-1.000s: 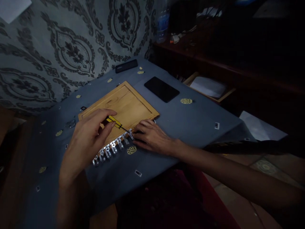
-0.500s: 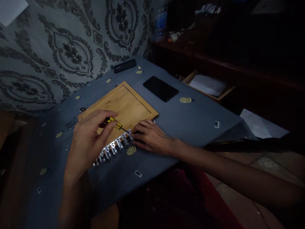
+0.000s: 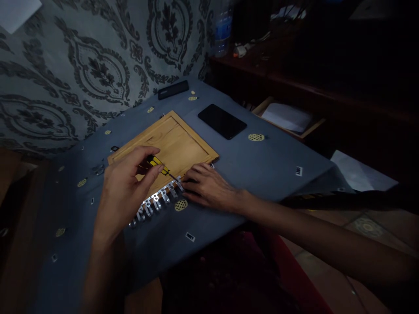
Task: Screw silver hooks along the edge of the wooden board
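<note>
Yellow-handled screwdriver (image 3: pixel 159 166) pinched in the left hand (image 3: pixel 126 192), tip at the end of a metal hook rail (image 3: pixel 156 201) along a wooden tray (image 3: pixel 183 144); the right hand (image 3: pixel 209 188), fingers flat, presses the rail's end on the surface (image 3: pixel 262 165).

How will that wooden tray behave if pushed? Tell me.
The wooden tray looks rigid and flat: likely slides, not tips. The tablecloth beneath may bunch. The right hand at its near edge and the screwdriver in the left hand probably pin it.
</note>
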`<state>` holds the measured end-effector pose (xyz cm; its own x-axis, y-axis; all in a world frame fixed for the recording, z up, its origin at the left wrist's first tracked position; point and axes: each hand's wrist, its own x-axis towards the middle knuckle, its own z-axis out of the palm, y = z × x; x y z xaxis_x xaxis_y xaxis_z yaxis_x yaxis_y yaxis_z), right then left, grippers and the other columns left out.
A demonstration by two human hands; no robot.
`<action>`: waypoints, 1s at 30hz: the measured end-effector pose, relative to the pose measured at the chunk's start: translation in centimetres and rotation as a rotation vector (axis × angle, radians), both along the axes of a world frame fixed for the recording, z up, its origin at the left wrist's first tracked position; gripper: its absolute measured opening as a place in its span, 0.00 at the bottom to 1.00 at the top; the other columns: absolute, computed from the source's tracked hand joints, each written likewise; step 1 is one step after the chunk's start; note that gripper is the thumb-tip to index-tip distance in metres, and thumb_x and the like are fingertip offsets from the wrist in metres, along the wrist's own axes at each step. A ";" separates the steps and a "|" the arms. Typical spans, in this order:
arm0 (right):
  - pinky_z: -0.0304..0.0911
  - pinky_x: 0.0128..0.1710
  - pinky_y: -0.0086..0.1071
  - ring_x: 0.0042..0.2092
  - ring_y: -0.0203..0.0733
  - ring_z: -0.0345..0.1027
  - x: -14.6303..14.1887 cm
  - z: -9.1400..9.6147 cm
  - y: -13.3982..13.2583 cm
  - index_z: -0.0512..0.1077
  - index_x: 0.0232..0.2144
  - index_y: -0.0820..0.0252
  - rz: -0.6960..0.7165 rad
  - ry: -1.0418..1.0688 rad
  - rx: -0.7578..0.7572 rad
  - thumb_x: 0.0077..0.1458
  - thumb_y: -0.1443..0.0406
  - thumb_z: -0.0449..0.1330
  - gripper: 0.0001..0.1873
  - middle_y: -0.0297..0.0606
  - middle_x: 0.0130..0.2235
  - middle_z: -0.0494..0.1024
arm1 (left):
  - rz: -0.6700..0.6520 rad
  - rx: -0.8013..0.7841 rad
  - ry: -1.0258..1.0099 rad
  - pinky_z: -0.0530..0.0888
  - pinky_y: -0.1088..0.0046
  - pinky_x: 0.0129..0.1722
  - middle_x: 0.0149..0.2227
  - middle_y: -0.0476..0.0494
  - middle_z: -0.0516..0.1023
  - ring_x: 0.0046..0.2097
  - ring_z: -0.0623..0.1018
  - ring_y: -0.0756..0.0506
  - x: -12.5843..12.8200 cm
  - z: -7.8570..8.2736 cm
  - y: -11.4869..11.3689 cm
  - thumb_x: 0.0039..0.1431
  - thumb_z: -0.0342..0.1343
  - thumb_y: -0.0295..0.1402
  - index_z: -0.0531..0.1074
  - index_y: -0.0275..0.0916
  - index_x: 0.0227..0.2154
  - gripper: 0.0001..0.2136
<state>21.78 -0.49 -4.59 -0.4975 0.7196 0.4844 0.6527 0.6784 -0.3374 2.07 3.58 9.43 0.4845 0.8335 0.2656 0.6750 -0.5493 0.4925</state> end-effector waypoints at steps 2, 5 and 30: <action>0.58 0.49 0.41 0.46 0.47 0.63 0.0 0.0 0.0 0.78 0.44 0.62 -0.002 -0.008 -0.005 0.67 0.60 0.58 0.13 0.43 0.43 0.78 | -0.030 -0.008 0.015 0.76 0.70 0.39 0.40 0.48 0.82 0.39 0.82 0.46 -0.2 0.1 0.0 0.63 0.60 0.36 0.76 0.43 0.47 0.11; 0.57 0.48 0.41 0.46 0.47 0.63 0.0 0.0 0.0 0.79 0.44 0.62 -0.004 -0.019 -0.008 0.67 0.60 0.58 0.13 0.43 0.42 0.78 | -0.098 -0.032 0.031 0.76 0.70 0.41 0.46 0.46 0.81 0.42 0.81 0.46 -0.6 0.4 0.1 0.64 0.57 0.34 0.75 0.43 0.49 0.12; 0.58 0.48 0.41 0.45 0.46 0.65 -0.1 -0.2 0.0 0.79 0.41 0.60 -0.010 0.026 -0.015 0.67 0.59 0.58 0.12 0.42 0.43 0.78 | -0.031 0.066 -0.033 0.79 0.72 0.47 0.48 0.47 0.81 0.43 0.81 0.47 -1.0 1.3 -0.6 0.65 0.59 0.33 0.76 0.44 0.49 0.11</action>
